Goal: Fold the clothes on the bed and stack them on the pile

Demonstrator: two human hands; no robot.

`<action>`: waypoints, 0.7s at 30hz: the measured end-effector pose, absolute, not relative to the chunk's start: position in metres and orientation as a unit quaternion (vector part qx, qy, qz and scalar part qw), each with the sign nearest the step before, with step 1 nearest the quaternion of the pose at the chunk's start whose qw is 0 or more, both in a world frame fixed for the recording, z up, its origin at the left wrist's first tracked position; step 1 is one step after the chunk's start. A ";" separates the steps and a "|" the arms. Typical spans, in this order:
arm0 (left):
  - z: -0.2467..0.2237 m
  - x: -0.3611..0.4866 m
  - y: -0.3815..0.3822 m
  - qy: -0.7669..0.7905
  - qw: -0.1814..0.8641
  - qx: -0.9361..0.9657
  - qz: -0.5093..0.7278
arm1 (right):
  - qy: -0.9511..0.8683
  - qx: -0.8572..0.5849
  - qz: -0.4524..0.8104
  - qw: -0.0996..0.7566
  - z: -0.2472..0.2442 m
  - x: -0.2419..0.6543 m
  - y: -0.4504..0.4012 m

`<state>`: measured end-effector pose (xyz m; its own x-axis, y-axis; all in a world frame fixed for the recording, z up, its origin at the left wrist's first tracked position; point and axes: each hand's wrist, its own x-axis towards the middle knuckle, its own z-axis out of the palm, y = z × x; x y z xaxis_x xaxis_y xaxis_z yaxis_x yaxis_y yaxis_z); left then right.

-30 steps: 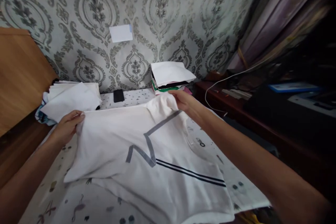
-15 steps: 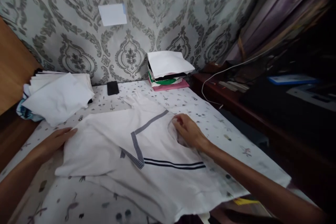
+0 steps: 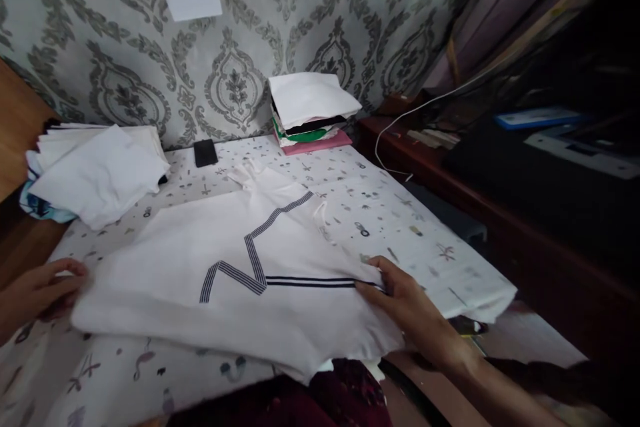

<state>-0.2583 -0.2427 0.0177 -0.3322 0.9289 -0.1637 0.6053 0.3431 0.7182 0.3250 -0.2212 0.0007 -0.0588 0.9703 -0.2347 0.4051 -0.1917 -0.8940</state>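
A white shirt (image 3: 210, 227) with dark striped trim and two dark lines across it is spread on the patterned sheet. My right hand (image 3: 400, 293) pinches its right edge, where the dark lines end, with the thumb on top. At the shirt's left end is my left hand (image 3: 50, 290), its fingers curved and apart from the thumb. It is beside the cloth's edge and appears to hold nothing. The shirt's near edge hangs close to a dark red patterned cloth (image 3: 325, 393) at the bottom.
A pile of folded white clothes (image 3: 100, 173) lies at the back left, near a black phone-like object (image 3: 205, 153). Against the wall stands another folded stack (image 3: 313, 103). To the right are a dark red desk (image 3: 395, 153) and a white cable (image 3: 380, 147).
My right hand has moved from the shirt's upper right opening down to its right edge. My left hand has drawn away leftward. The shirt lies flatter, and the view has shifted slightly.
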 end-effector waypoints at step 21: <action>0.041 0.122 0.017 0.539 0.297 0.788 -0.024 | -0.413 -0.476 0.658 0.411 0.003 0.345 -0.253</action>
<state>0.1223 0.0166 0.0407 0.4170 0.8355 -0.3578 0.8638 -0.2418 0.4420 0.3450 -0.2530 0.0032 -0.2085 0.9349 -0.2871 -0.1471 -0.3202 -0.9358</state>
